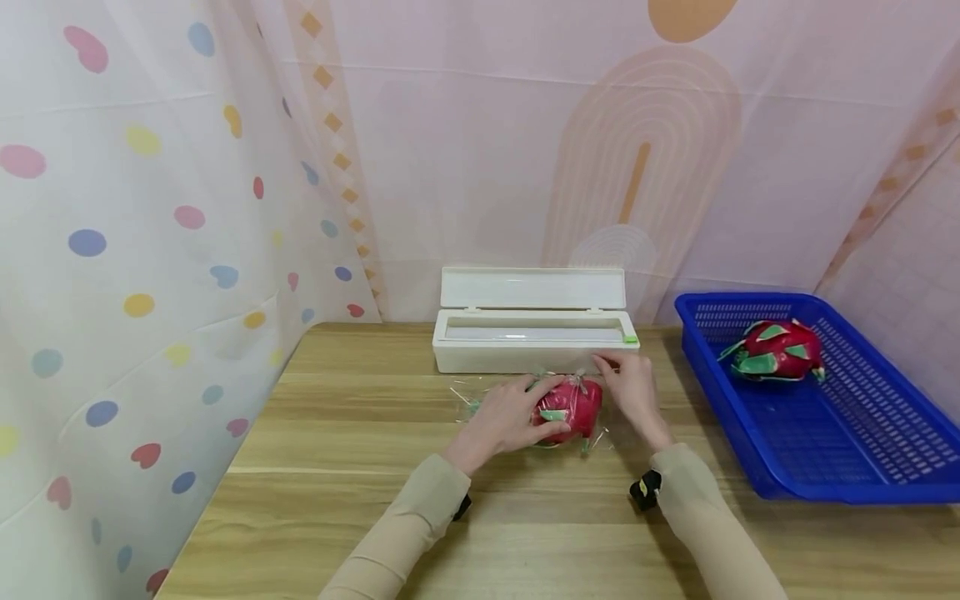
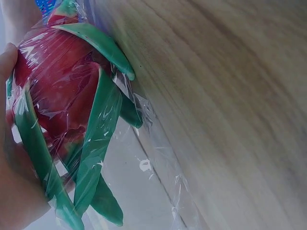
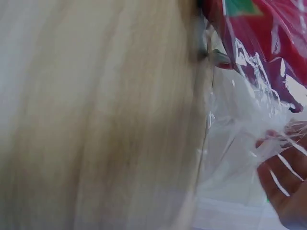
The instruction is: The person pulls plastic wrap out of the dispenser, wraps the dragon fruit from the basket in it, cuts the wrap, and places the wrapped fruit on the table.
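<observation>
A red dragon fruit (image 1: 587, 404) with green scales is lying near the middle of the worktop (image 1: 337, 417), just in front of a white box, and clear film (image 3: 230, 110) is covering it and spreading loosely beyond its ends. The left hand (image 1: 510, 414) is gripping the wrapped fruit, thumb and fingers curving round it. The right hand (image 1: 630, 387) is pinching gathered film at the fruit's right end.

The worktop is showing wood grain, its light and brown bands running from side to side, and its far left corner is rounding off. The white box (image 1: 483, 360) is standing at the back with its lid (image 1: 532, 288) raised. To the right, a blue basket (image 1: 795, 433) is holding 1 more dragon fruit (image 1: 783, 350).

Behind, a pale pink curtain (image 1: 465, 167) is hanging, bearing an arch of nested lines and columns of orange diamonds. On the left, a white curtain (image 1: 157, 258) is showing coloured spots and hearts.
</observation>
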The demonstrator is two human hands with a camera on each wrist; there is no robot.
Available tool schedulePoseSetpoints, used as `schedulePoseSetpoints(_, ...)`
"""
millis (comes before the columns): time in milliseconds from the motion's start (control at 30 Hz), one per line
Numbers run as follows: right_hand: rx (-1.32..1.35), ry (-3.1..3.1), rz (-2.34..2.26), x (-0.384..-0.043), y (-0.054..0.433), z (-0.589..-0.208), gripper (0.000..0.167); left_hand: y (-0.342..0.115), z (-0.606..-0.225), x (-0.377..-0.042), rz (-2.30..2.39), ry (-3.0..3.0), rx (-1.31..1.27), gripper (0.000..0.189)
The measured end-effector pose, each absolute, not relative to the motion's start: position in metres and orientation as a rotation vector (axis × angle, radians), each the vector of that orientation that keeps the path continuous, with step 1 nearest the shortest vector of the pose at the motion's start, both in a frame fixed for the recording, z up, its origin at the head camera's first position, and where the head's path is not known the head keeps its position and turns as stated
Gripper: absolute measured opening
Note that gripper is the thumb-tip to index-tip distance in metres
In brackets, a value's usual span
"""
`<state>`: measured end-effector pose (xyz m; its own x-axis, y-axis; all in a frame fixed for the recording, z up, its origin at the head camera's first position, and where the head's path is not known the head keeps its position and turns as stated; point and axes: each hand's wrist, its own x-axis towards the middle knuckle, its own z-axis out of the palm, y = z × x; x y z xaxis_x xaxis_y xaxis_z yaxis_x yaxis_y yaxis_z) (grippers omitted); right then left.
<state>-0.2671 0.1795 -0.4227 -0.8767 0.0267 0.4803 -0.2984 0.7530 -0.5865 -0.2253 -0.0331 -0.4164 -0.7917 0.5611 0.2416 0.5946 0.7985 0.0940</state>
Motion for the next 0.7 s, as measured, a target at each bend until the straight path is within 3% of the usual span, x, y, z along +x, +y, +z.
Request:
schedulePoseSetpoints(233, 0.429, -2.333, 0.776, -0.260, 0.177, -0.422, 0.013, -0.034, -0.418, -0.225, -0.234, -2.773, -0.907, 0.071)
schedulePoseSetpoints(700, 0.466, -2.267, 0.846, -0.245, 0.162, -0.407, 0.006, -0.033, -0.419, -0.228, -0.308, -2.798, -0.899, 0.067)
